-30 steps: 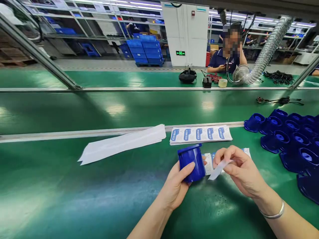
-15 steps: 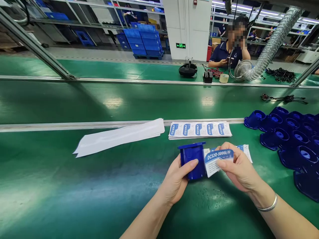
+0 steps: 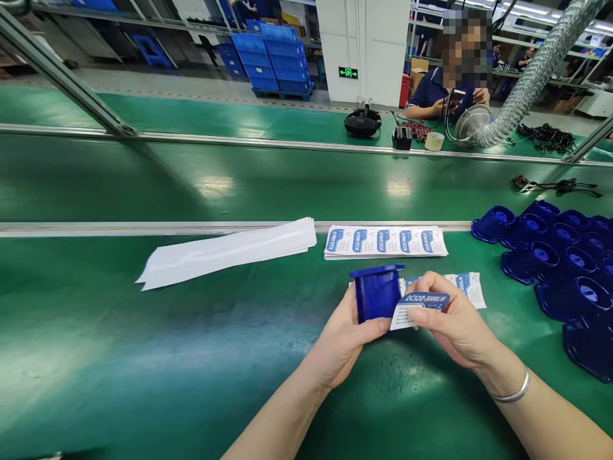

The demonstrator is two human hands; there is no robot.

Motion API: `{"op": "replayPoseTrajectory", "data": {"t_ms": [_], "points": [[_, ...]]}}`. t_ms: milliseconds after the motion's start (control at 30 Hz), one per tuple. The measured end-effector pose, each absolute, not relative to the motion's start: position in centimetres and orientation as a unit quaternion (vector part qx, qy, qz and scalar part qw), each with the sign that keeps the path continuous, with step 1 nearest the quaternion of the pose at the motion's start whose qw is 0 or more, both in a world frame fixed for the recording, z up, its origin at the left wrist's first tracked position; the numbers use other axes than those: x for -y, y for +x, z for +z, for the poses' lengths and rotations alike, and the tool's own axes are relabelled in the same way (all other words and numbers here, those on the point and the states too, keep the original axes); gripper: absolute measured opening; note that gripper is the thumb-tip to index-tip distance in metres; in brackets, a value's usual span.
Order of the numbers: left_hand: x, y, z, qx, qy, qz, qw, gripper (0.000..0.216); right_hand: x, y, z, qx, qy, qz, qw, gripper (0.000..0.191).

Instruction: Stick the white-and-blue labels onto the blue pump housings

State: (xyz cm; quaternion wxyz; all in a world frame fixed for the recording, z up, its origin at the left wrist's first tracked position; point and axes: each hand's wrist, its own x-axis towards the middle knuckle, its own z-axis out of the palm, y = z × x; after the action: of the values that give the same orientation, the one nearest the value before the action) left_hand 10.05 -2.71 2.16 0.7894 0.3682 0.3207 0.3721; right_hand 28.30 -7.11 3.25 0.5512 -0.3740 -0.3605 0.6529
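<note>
My left hand (image 3: pixel 345 342) is closed around a dark blue plastic housing (image 3: pixel 377 295) with a flange at its top, the thumb lying across its lower front. Between thumb and fingers, my right hand (image 3: pixel 447 322) pinches a blue-and-white sticker label (image 3: pixel 419 308) printed "DC52Q-5000L/W". The label's left corner meets or overlaps the housing's right edge; whether it sticks there I cannot tell. Behind both hands lies a label strip (image 3: pixel 472 289), partly hidden. Farther back is a stack of label sheets (image 3: pixel 387 243).
White paper strips (image 3: pixel 230 252) lie to the left on the green table. Several blue housings (image 3: pixel 575 260) stand at the right. Beyond a metal rail (image 3: pixel 239 142) a co-worker (image 3: pixel 438 96) sits near a flexible duct (image 3: pixel 536 83). A cable bundle (image 3: pixel 558 185) lies at the back right.
The housing has moved slightly right and up, closer to the label. My left thumb sits lower on it. The label is tilted flatter, and the camera view has shifted a little.
</note>
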Motion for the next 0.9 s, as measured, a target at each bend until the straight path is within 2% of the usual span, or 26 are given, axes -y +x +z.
{"op": "replayPoseTrajectory", "data": {"t_ms": [233, 667, 900], "points": [[2.8, 10.2, 2.2, -0.319, 0.362, 0.374, 0.792, 0.053, 7.1, 28.0, 2.9, 0.316, -0.425, 0.642, 0.554, 0.035], [3.3, 10.6, 1.3, -0.328, 0.396, 0.398, 0.76, 0.065, 6.9, 27.5, 3.0, 0.284, -0.455, 0.634, 0.557, 0.04], [3.4, 10.7, 0.8, -0.341, 0.378, 0.397, 0.764, 0.065, 6.5, 27.4, 3.3, 0.277, -0.453, 0.643, 0.552, 0.049]]}}
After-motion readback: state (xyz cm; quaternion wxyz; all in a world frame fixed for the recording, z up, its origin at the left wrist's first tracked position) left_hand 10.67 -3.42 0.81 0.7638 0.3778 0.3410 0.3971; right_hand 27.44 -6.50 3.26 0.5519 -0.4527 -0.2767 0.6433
